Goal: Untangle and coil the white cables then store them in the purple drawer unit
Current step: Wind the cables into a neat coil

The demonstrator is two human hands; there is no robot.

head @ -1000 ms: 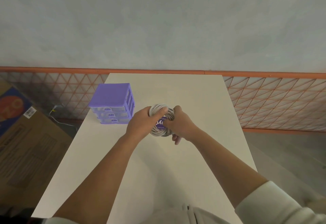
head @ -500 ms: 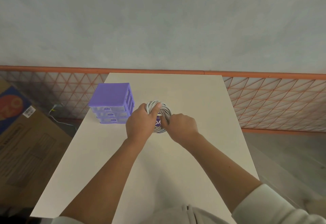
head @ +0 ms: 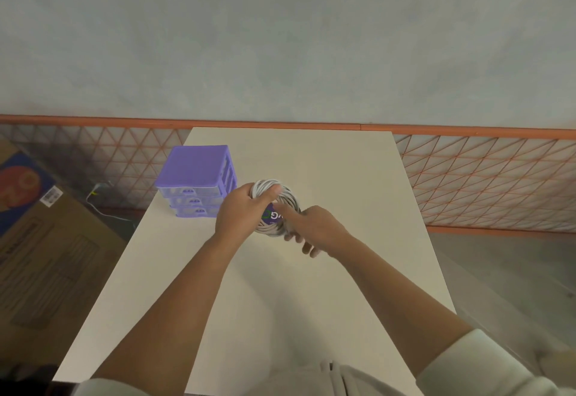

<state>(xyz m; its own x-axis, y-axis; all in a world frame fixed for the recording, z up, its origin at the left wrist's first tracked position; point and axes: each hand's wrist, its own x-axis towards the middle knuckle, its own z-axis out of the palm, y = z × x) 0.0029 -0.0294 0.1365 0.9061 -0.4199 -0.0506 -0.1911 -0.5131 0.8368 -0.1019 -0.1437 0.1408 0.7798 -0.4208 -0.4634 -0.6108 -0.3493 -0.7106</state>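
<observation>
A coil of white cable (head: 288,200) with a purple label in its middle is held above the table. My left hand (head: 241,211) grips the coil's left side, thumb over the top strands. From the right, my right hand (head: 314,229) reaches in with its index finger pressed on the label and its lower fingers under the coil. The purple drawer unit (head: 196,180) stands at the table's left edge, just left of my left hand, with all three clear drawers pushed in.
The white table (head: 343,177) runs back to a wall with an orange lattice rail (head: 483,177). A cardboard box (head: 46,255) lies on the floor at the left, with a thin white wire (head: 103,205) beside it.
The coil and both hands drifted slightly left and farther away, toward the drawer unit. My right hand slid off the coil's right rim and now pokes its index finger at the label.
</observation>
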